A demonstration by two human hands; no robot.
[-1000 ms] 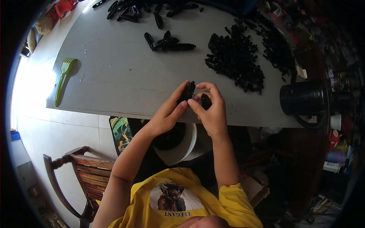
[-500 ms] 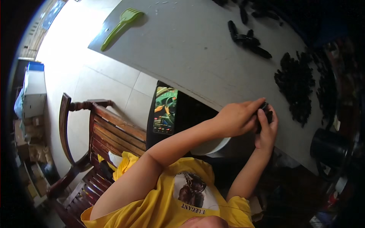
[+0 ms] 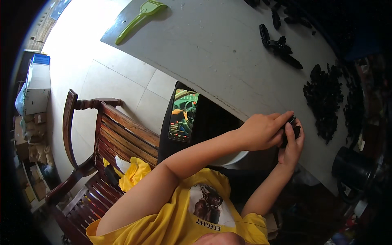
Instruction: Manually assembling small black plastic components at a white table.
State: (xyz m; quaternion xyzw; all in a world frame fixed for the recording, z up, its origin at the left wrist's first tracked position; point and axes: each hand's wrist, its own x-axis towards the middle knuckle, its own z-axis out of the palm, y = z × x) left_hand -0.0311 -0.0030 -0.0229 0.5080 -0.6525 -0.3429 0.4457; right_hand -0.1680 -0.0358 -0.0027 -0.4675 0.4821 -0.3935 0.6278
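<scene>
Over the table's near edge, my left hand point(image 3: 263, 131) and my right hand point(image 3: 292, 148) meet around a small black part point(image 3: 297, 130). Its exact kind is hidden by my fingers. The left thumb and forefinger pinch at its top, while the right fingers curl round it from the other side. Just beyond my hands, a heap of similar black parts point(image 3: 324, 104) lies on the grey-white table point(image 3: 212, 69). Farther off is a small cluster of longer black pieces point(image 3: 283, 51).
A green toy-like rake point(image 3: 141, 18) lies at the table's far left corner. A lit phone point(image 3: 183, 116) rests on my dark-clothed leg. Below my left forearm shows a white container's rim point(image 3: 237, 158). A wooden chair point(image 3: 126, 132) stands left, a black cylindrical vessel point(image 3: 353, 165) right.
The table and the things on it have shifted slightly in view as my head moved. Both hands stay together on the black part. The phone's picture has changed.
</scene>
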